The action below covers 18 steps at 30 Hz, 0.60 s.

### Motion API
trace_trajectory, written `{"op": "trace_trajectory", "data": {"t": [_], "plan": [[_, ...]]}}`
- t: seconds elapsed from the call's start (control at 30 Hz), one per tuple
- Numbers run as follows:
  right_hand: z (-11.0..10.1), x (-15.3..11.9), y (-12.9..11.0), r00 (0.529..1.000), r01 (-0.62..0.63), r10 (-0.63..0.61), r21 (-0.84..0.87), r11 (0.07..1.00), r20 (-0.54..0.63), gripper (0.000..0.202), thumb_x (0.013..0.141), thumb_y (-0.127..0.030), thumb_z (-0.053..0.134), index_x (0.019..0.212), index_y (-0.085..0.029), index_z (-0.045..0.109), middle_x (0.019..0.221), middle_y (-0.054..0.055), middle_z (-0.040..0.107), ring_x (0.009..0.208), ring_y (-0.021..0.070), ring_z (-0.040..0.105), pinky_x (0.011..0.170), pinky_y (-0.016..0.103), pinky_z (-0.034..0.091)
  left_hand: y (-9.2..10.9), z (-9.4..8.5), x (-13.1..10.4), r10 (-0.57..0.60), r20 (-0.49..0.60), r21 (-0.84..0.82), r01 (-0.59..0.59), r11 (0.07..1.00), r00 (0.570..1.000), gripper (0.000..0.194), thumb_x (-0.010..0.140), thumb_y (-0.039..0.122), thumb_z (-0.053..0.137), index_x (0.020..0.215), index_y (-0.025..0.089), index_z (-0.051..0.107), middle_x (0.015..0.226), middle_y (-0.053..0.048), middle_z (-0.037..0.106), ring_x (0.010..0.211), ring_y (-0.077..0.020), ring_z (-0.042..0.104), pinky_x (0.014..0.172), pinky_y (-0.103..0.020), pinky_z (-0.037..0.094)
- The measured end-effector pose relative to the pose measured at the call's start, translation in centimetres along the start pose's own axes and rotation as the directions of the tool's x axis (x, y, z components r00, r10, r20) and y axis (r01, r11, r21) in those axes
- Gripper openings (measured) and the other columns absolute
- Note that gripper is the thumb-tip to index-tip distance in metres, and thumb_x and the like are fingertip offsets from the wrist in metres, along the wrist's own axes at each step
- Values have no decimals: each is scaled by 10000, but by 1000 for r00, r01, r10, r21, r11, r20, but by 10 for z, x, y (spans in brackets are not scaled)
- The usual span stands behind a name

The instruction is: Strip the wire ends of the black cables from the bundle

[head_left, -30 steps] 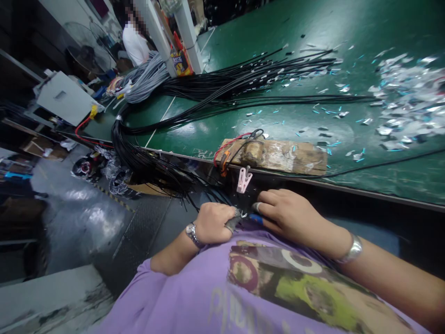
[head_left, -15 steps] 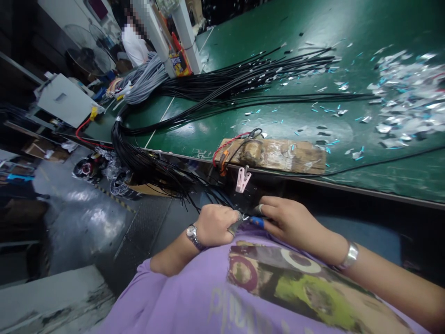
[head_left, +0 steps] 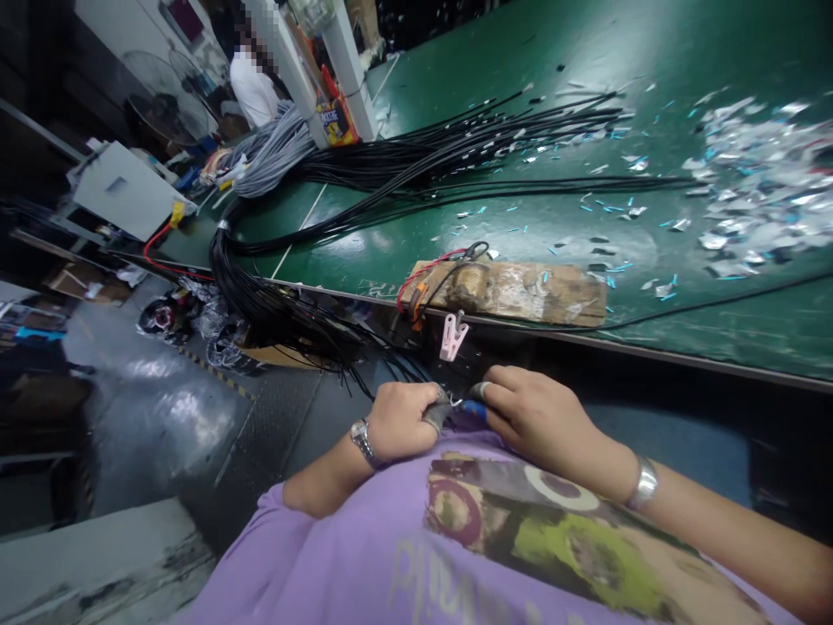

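My left hand (head_left: 403, 421) is pinched closed on a white wire end (head_left: 456, 402), which pokes out toward my right hand (head_left: 540, 410), just beside it, fingers nearly together; I can't tell its hold.

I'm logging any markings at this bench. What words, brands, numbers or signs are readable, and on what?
None can be read for certain:
Yellow-and-black packet by the upright: lettering, too small and blurred.
Purple shirt: large pale lettering, too faded and distorted.
Green bench: faint pale marks near its edge, illegible; possibly only scratches.
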State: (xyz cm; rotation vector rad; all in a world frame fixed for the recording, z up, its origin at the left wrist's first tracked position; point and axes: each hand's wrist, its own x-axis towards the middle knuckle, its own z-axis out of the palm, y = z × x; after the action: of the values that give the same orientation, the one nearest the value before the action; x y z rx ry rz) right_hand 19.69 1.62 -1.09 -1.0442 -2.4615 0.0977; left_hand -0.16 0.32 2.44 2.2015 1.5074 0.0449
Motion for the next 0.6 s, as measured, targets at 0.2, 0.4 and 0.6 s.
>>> {"op": "trace_trajectory", "data": {"t": [0.2, 0.4, 0.6], "plan": [[1, 0, 1, 999, 25, -28, 64, 998, 38, 207, 844, -187, 463, 661, -193, 559, 654, 33, 560, 582, 150, 510, 547, 253, 347, 0, -3, -1, 43, 18, -27, -43, 999, 999, 124, 753, 204, 512, 665, 190, 599, 626, -4, 630, 592, -135, 548, 554, -239, 334], [3, -1, 1, 998, 57, -55, 44, 997, -44, 298, 898, -223, 397, 648, -192, 555, 650, 45, 562, 585, 158, 487, 559, 265, 343, -3, 2, 0, 22, -24, -196, -26, 980, 999, 137, 752, 217, 516, 636, 177, 578, 579, 4, 573, 557, -117, 480, 552, -234, 322], [-6, 5, 6, 969, 228, -220, 64, 972, -112, 442, 966, -311, 302, 616, -198, 547, 632, 39, 560, 577, 157, 451, 582, 287, 318, -4, 6, 7, -44, 203, -827, 195, 527, 978, 343, 641, 447, 694, 614, 146, 530, 551, 20, 521, 506, -78, 430, 505, -204, 334]]}}
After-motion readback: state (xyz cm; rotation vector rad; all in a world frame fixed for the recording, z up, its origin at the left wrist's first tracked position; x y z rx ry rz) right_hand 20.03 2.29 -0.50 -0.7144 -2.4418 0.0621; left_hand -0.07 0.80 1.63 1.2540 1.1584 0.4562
